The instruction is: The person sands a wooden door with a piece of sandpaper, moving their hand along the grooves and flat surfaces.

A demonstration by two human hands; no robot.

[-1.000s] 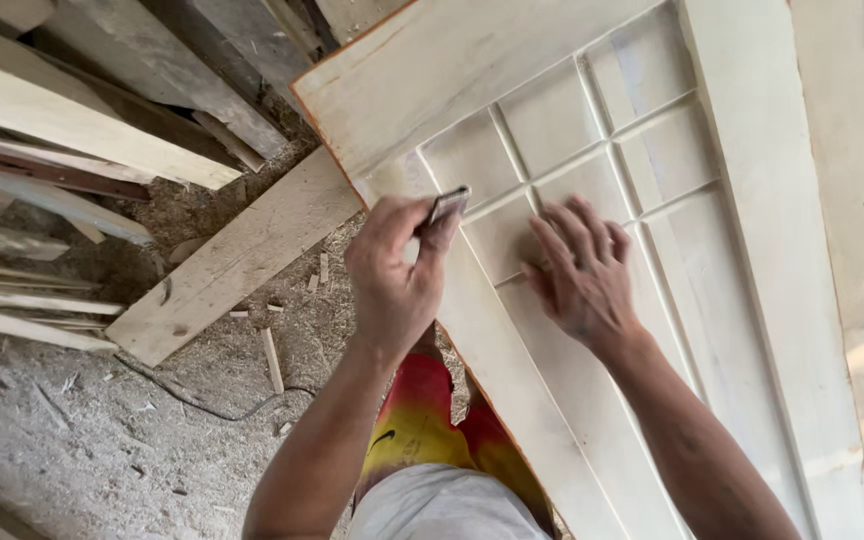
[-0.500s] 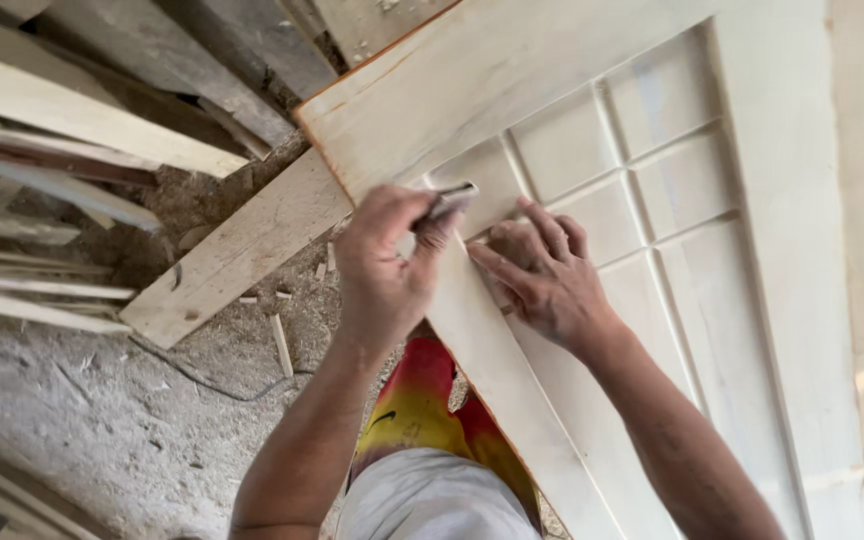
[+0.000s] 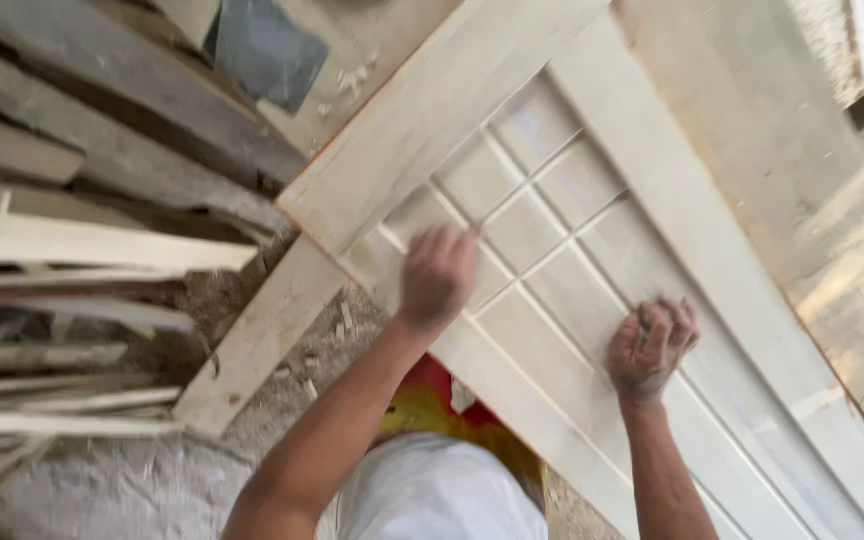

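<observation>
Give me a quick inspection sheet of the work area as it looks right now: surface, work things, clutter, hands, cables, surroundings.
Surface: pale panelled door, lying flat, grooved into rectangles.
Job's things: no tool discernible; picture is motion-blurred.
Clutter: loose plank beside the door's corner; wood chips and sawdust on the floor.
Grippers: left hand on the panel near the door's corner, grip blurred; right hand curled, resting on a lower panel.
Cables: nothing seen.
Surroundings: stacked boards at left; grey sheet at top.

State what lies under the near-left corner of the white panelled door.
Under the white panelled door a bare wooden plank runs out across the sawdust floor. How far the plank reaches beneath, and what else supports the door, is covered.
</observation>
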